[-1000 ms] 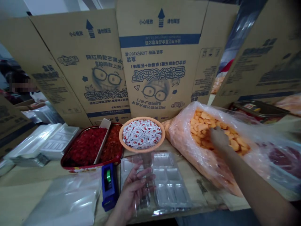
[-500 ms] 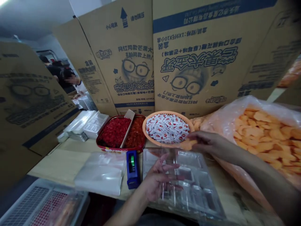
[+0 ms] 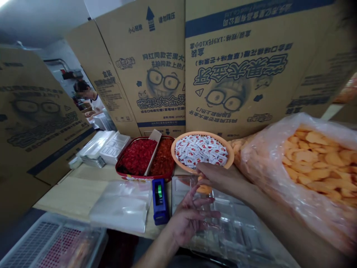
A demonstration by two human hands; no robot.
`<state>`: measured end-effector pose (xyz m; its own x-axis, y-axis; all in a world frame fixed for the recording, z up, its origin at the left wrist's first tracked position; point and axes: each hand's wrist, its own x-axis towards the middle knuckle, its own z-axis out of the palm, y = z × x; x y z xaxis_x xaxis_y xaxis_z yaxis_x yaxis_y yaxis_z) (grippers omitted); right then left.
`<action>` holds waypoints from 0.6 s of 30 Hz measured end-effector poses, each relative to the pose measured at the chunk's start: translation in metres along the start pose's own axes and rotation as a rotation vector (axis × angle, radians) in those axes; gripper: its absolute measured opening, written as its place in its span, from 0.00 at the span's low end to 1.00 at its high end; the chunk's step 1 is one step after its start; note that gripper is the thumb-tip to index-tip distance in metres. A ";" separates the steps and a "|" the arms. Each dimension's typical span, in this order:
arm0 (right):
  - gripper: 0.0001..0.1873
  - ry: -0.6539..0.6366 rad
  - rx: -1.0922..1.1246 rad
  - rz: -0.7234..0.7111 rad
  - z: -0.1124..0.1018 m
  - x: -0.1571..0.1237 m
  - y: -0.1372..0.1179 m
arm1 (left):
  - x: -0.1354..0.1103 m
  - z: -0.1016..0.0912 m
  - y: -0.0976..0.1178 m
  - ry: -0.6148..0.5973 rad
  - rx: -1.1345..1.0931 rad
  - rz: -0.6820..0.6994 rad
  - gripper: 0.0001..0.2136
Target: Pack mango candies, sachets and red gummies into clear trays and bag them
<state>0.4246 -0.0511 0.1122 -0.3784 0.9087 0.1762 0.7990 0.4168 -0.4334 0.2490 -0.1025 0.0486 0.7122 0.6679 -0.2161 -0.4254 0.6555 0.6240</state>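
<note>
My right hand (image 3: 216, 178) is closed on orange dried-fruit slices (image 3: 204, 188) and holds them over the far left part of a clear plastic compartment tray (image 3: 237, 227). My left hand (image 3: 191, 216) rests on the near left side of that tray, its fingers spread across the plastic. A big clear bag of the same orange slices (image 3: 315, 163) lies to the right. Just behind my right hand stands an orange bowl (image 3: 202, 134) heaped with small white-and-red sachets.
A red tray (image 3: 122, 174) of red dried fruit with a cardboard divider sits left of the bowl. A blue tape dispenser (image 3: 160, 201), clear bags (image 3: 121, 204) and stacked white trays (image 3: 107, 147) lie further left. Printed cardboard boxes (image 3: 237, 67) wall the back. A person sits far left.
My right hand left the bag of orange slices with some in it and moved left, down to the clear tray. The view swung left. My left hand stayed on the tray.
</note>
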 end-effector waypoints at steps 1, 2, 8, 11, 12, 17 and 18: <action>0.04 0.057 -0.019 -0.010 -0.002 -0.004 -0.001 | 0.000 -0.001 0.000 0.001 0.007 -0.005 0.40; 0.05 0.112 -0.033 -0.020 -0.005 -0.008 -0.001 | 0.001 -0.001 -0.001 0.008 0.016 -0.011 0.40; 0.13 0.696 -0.072 0.366 -0.057 -0.051 0.071 | 0.001 -0.005 0.005 0.054 0.034 -0.042 0.39; 0.15 0.810 -0.352 0.742 -0.086 -0.090 0.135 | 0.000 -0.006 0.010 0.085 0.022 -0.056 0.38; 0.15 0.697 -0.442 0.886 -0.091 -0.103 0.154 | 0.000 -0.006 0.011 0.099 0.019 -0.055 0.39; 0.07 0.436 -0.507 1.010 -0.085 -0.143 0.204 | -0.003 -0.005 0.015 0.141 0.021 -0.031 0.41; 0.07 0.442 -0.509 0.995 -0.082 -0.146 0.207 | -0.003 -0.005 0.015 0.144 0.018 -0.032 0.41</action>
<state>0.6834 -0.0959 0.0689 0.6225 0.7256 0.2935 0.7809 -0.6010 -0.1702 0.2379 -0.0933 0.0551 0.6373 0.6915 -0.3402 -0.3929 0.6713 0.6284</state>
